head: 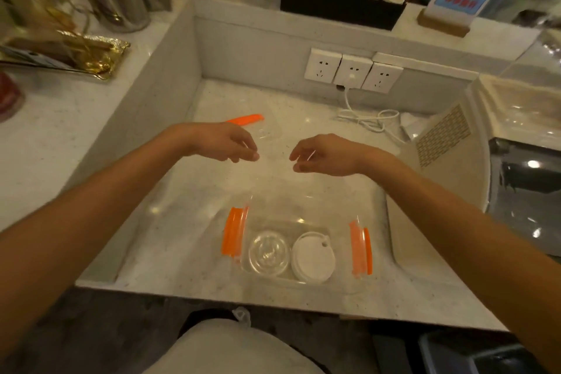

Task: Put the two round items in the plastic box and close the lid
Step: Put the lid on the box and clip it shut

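Observation:
A clear plastic box (340, 282) with an orange clip on its left side (232, 231) and another on its right (361, 249) stands near the counter's front edge. Inside it lie two round items side by side: a clear one (268, 253) on the left and a white one (314, 256) on the right. My left hand (221, 141) and my right hand (326, 155) hover above and behind the box with fingertips pinched. A faint, glinting clear lid (267, 132) with an orange strip (246, 119) seems to be held between them; its outline is hard to see.
The recessed marble counter (303, 118) has raised walls at left and back. Wall sockets (353, 71) and a coiled white cable (368, 118) are at the back right. A beige appliance (440, 179) stands at the right. Metal cups and a gold tray (91, 55) are on the left ledge.

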